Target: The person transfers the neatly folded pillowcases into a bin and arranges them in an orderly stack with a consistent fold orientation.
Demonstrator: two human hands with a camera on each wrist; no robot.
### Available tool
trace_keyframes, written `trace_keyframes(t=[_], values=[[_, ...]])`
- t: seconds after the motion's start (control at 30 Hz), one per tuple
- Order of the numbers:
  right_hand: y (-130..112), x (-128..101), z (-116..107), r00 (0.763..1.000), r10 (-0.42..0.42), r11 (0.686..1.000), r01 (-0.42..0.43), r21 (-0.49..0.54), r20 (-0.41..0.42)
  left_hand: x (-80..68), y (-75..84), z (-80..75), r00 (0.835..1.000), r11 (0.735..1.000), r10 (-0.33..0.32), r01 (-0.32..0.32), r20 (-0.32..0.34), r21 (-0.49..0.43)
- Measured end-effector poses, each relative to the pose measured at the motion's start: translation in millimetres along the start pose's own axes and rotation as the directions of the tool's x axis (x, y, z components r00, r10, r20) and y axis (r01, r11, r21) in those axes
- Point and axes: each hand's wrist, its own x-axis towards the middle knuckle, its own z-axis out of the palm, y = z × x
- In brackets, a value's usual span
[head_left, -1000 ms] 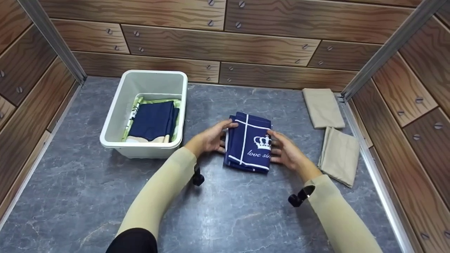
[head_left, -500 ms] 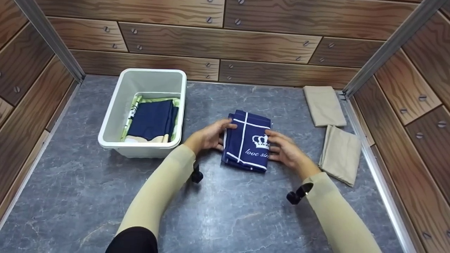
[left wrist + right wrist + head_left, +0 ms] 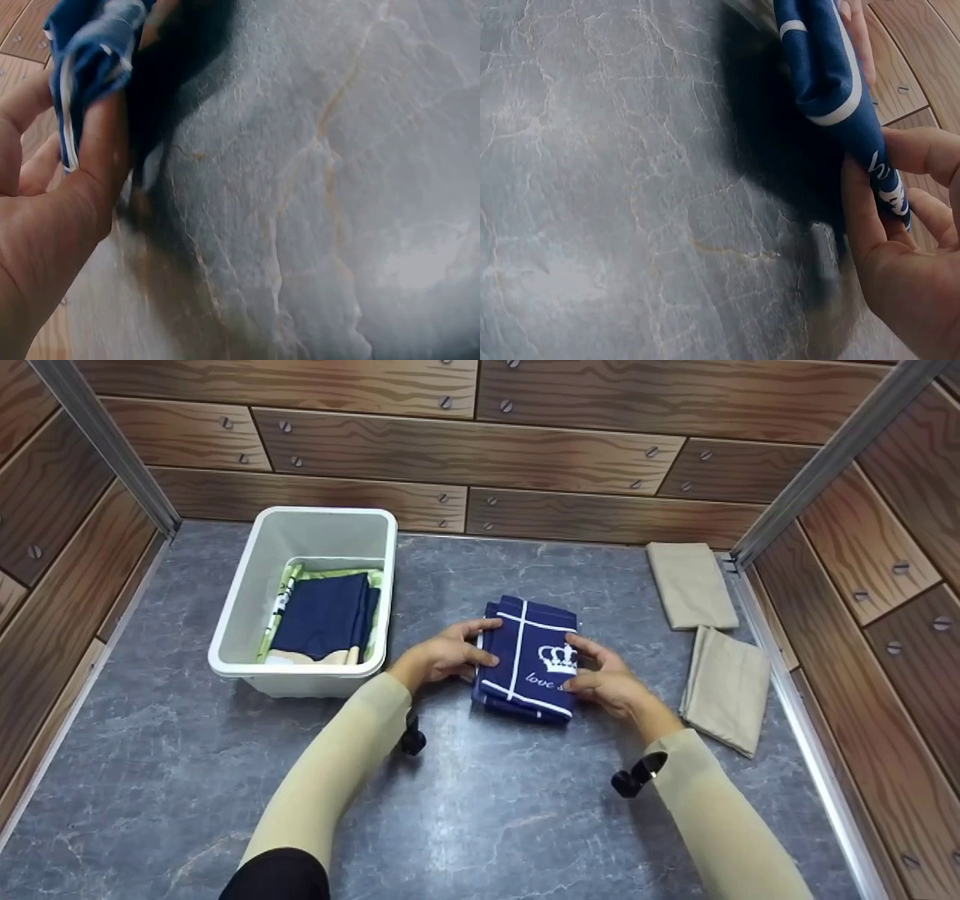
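In the head view, a folded navy cloth [image 3: 510, 649] with white stripes, a white crown and lettering is held between both hands at mid-surface. My left hand [image 3: 441, 654] grips its left edge, with the thumb and a finger on the top face and the other fingers mostly hidden. On the opposite edge my right hand [image 3: 609, 681] pinches the cloth the same way, partly covering the lettering. Both wrist views show thumb and fingers on either side of the cloth's edge, and a dark shadow on the surface beside it.
Left of the hands stands a white plastic bin [image 3: 225, 622] containing a folded dark navy cloth [image 3: 322, 615] over green patterned fabric. Two folded beige cloths, a far one [image 3: 691, 586] and a nearer one [image 3: 726, 690], lie by the right wall. Wood-patterned walls [image 3: 465, 457] border the grey marbled surface [image 3: 450, 825].
Both thumbs have come up onto the cloth's top face, so the hands now clasp its edges. The cloth's near edge has shifted slightly; the bin and beige cloths stay put.
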Motion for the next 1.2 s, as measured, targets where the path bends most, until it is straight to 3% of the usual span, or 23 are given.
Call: trace_keyframes(t=[0.83,1.2], values=[[-10,-12,-5,0.996,-0.081,0.996,0.082,-0.034,0.037,-7.3,5.1,3.7,0.996,0.996,0.077,-0.075,0.046,-0.045],[-14,-14,-6,0.999,-0.02,0.999,0.021,-0.032,0.027,-12.2,10.2,6.5,0.994,0.995,0.099,-0.098,0.053,-0.028]])
